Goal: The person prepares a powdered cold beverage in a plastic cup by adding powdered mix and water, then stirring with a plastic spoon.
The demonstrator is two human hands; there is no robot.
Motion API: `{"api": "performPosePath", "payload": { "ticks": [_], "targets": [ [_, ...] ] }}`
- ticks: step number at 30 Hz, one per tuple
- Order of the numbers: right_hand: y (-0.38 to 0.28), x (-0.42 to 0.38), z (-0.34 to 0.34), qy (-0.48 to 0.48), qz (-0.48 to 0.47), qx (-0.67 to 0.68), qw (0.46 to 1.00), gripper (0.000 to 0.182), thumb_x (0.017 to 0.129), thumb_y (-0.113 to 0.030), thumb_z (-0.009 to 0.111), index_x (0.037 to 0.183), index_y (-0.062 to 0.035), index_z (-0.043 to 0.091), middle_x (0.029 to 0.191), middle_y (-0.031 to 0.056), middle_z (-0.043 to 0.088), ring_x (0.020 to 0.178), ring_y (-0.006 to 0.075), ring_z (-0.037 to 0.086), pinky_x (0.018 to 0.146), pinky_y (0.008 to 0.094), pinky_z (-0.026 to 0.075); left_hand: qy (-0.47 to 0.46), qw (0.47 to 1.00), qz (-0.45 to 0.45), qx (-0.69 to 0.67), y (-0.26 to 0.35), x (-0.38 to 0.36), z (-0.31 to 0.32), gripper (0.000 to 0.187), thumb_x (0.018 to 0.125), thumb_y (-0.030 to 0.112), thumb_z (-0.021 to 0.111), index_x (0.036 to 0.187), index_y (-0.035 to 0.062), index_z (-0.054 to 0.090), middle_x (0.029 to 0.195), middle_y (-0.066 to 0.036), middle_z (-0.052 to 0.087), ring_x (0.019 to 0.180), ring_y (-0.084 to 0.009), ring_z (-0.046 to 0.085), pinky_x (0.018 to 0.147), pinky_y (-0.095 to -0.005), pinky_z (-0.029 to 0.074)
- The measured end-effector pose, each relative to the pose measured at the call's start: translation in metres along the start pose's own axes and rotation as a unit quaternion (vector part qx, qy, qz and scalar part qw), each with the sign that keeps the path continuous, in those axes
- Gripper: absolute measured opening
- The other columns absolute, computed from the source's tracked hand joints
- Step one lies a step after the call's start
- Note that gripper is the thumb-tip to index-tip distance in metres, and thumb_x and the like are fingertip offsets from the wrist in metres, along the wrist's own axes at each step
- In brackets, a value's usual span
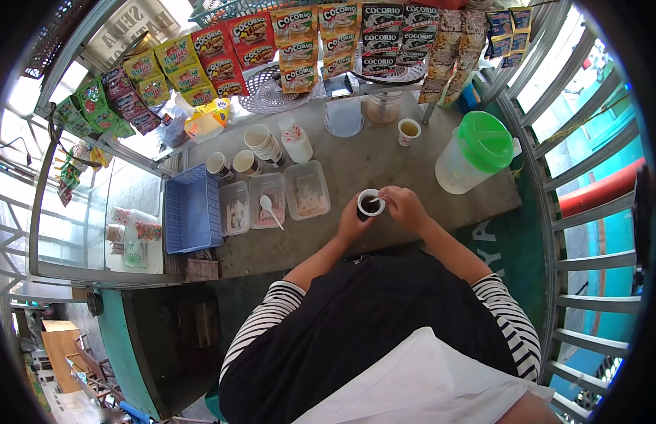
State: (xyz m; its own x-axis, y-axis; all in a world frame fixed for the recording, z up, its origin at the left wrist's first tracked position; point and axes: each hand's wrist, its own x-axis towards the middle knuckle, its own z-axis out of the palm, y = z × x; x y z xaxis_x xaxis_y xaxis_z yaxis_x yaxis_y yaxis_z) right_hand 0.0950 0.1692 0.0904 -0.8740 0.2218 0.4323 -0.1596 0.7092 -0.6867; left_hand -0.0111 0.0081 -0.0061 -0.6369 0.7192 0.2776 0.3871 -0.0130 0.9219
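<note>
My left hand (351, 225) is wrapped round a small paper cup (362, 212) with a white rim and dark liquid inside, close to the table's front edge. Over the cup's right side, my right hand (407, 210) pinches what looks like a white plastic spoon (375, 201) that dips into the liquid. Most of its handle is hidden by my fingers. Farther back stands another paper cup (408, 132) holding a yellowish-brown drink. To the left, a second white spoon (271, 211) rests across an open clear plastic tub (268, 185).
A clear pitcher with a green lid (482, 145) stands at the right. Stacked paper cups (263, 143) and a blue plastic basket (193, 212) are at the left. Drink sachets (297, 49) hang along the far side, and metal bars (598, 265) line the right.
</note>
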Motion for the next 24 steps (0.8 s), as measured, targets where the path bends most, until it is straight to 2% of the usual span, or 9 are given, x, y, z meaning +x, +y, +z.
{"api": "performPosePath", "payload": {
  "ticks": [2,4,12,14,17,18,20,21,24],
  "targets": [
    [0.003,-0.009,0.002,-0.019,0.019,-0.006,1.0,0.008,0.09,-0.005,0.061,0.097,-0.0021,0.065,0.09,0.018,0.068,0.08,0.0396,0.066,0.072,0.0439,0.051,-0.002,1.0,0.0,-0.003,0.004,0.001,-0.001,0.058,0.077,0.017,0.078,0.129,0.0038,0.056,0.122,-0.013,0.066,0.115,-0.0256,0.064,0.099,-0.0361,0.048],
    [-0.003,-0.014,-0.001,-0.02,0.041,-0.004,0.999,0.009,0.091,-0.005,0.06,0.097,-0.0034,0.065,0.092,0.0174,0.069,0.082,0.0397,0.066,0.072,0.0452,0.052,-0.015,1.0,-0.018,-0.013,0.001,0.002,0.0,0.062,0.073,0.019,0.079,0.129,0.0042,0.055,0.122,-0.017,0.065,0.116,-0.0334,0.063,0.099,-0.04,0.049],
    [-0.003,-0.018,0.002,0.016,0.055,0.018,0.998,0.01,0.092,-0.002,0.057,0.099,-0.0034,0.062,0.089,0.0179,0.068,0.082,0.0404,0.066,0.072,0.0439,0.053,0.0,1.0,-0.013,-0.013,-0.006,-0.002,0.002,0.062,0.074,0.019,0.079,0.129,0.0045,0.055,0.122,-0.018,0.065,0.116,-0.0341,0.063,0.098,-0.0402,0.049],
    [-0.001,-0.019,0.007,-0.021,0.16,0.112,0.981,0.011,0.098,-0.003,0.052,0.103,-0.0034,0.063,0.08,0.0115,0.064,0.069,0.0228,0.064,0.064,0.0344,0.05,0.007,1.0,-0.006,-0.013,-0.005,-0.003,0.001,0.062,0.074,0.019,0.079,0.129,0.0044,0.055,0.122,-0.018,0.065,0.115,-0.0341,0.064,0.098,-0.0402,0.049],
    [0.006,-0.015,0.013,-0.03,0.104,0.087,0.99,0.012,0.099,-0.004,0.051,0.101,-0.0036,0.062,0.08,0.0091,0.062,0.071,0.017,0.064,0.065,0.0325,0.05,0.009,1.0,-0.001,0.005,0.005,-0.001,-0.002,0.061,0.075,0.019,0.079,0.129,0.0045,0.055,0.122,-0.018,0.065,0.116,-0.0338,0.064,0.098,-0.0401,0.049],
    [0.004,-0.011,0.011,-0.031,0.101,0.088,0.99,0.012,0.099,-0.004,0.051,0.101,-0.0036,0.062,0.08,0.0091,0.062,0.071,0.017,0.064,0.065,0.0325,0.05,0.005,1.0,-0.008,-0.001,0.005,-0.001,-0.002,0.062,0.075,0.02,0.079,0.13,0.0046,0.055,0.122,-0.018,0.065,0.116,-0.0335,0.063,0.098,-0.04,0.049],
    [-0.001,-0.004,0.007,-0.038,0.13,0.067,0.989,0.009,0.094,-0.003,0.054,0.1,-0.0031,0.061,0.094,0.0171,0.067,0.087,0.0385,0.065,0.076,0.0405,0.052,0.002,1.0,-0.018,-0.005,0.005,-0.005,-0.002,0.062,0.076,0.02,0.079,0.13,0.0046,0.055,0.123,-0.018,0.065,0.117,-0.0333,0.063,0.099,-0.04,0.049],
    [-0.001,-0.003,0.008,-0.039,0.128,0.068,0.989,0.009,0.094,-0.003,0.054,0.1,-0.0031,0.061,0.094,0.0171,0.067,0.087,0.0385,0.065,0.076,0.0405,0.052,0.002,1.0,-0.022,0.001,0.005,-0.005,-0.003,0.062,0.076,0.02,0.079,0.13,0.0046,0.055,0.123,-0.017,0.065,0.118,-0.0331,0.063,0.099,-0.04,0.048],
    [0.001,0.002,0.012,-0.003,0.016,0.035,0.999,0.009,0.094,-0.001,0.053,0.099,-0.0027,0.06,0.086,0.014,0.064,0.078,0.0304,0.066,0.07,0.0377,0.051,0.0,1.0,-0.018,-0.001,0.003,-0.003,-0.003,0.062,0.077,0.021,0.079,0.131,0.0046,0.054,0.124,-0.017,0.065,0.119,-0.033,0.063,0.1,-0.0398,0.048]
  ]
}}
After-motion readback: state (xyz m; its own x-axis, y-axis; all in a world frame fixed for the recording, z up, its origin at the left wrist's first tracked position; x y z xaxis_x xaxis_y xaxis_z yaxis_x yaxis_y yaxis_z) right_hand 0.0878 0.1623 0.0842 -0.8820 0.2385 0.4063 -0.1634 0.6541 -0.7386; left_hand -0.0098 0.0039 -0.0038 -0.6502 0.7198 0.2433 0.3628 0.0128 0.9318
